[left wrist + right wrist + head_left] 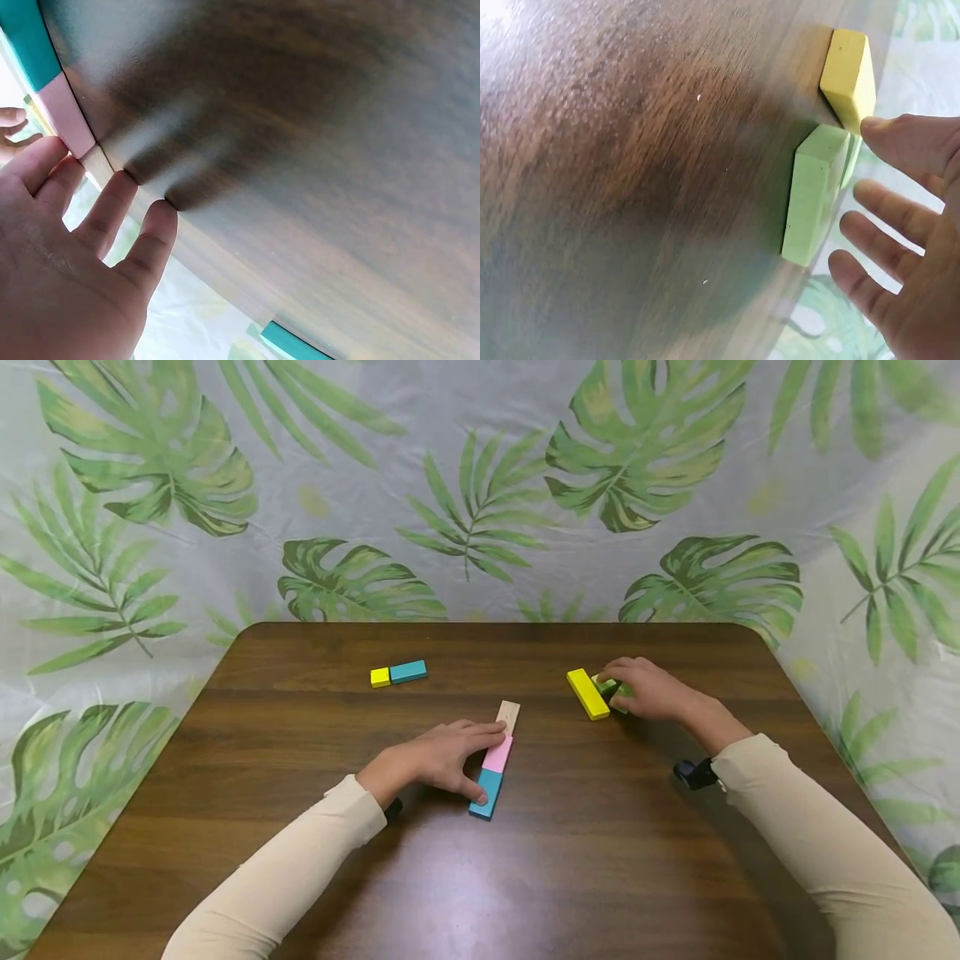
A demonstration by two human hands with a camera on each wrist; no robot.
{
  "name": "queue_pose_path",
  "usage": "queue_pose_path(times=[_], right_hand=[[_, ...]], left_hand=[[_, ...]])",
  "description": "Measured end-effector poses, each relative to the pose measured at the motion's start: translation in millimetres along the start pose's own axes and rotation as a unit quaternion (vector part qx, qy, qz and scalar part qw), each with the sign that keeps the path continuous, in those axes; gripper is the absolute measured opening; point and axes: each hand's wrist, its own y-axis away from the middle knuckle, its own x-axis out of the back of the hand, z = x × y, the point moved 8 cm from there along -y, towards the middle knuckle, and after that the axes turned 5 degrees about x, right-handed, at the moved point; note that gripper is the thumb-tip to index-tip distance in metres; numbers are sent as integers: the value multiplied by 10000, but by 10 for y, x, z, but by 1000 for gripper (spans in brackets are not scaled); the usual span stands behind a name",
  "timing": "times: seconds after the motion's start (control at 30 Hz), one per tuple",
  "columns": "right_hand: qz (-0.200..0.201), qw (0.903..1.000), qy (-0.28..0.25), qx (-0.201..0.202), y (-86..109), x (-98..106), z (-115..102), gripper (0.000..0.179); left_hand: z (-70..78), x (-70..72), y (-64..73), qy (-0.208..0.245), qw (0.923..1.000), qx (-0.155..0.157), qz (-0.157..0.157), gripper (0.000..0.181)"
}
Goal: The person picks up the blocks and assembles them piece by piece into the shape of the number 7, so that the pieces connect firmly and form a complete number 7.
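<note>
In the head view my left hand (pixel 450 755) lies over a line of end-to-end blocks, its thumb on the blue block (pixel 487 785) and a fingertip by the pink block (pixel 497 755). A plain wooden block (pixel 509 714) forms the far end. The left wrist view shows spread fingers (pixel 154 240) along the pink block (pixel 69 116). My right hand (pixel 648 689) reaches over green blocks (pixel 619 695), which lie beside a long yellow block (pixel 588 694). In the right wrist view its fingers are apart near the green block (pixel 810 202); the thumb is hidden there.
Farther back on the left, a small yellow block (pixel 380 677) sits beside a blue block (pixel 408 672). All lie on a brown wooden table (pixel 300 727). Behind the table's far edge hangs a leaf-patterned cloth (pixel 487 485).
</note>
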Motion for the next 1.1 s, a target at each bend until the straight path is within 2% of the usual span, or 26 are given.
queue_pose_path(times=[0.3, 0.93, 1.1], right_hand=[[-51, 9998, -49, -166, 5, -29, 74, 37], [64, 10000, -9, -64, -22, -56, 25, 40], [282, 9981, 535, 116, -19, -49, -31, 45]], left_hand=[[-12, -4, -11, -2, 10000, -43, 70, 87], [-40, -21, 3, 30, 10000, -30, 78, 88], [-26, -5, 4, -66, 9999, -80, 111, 89]])
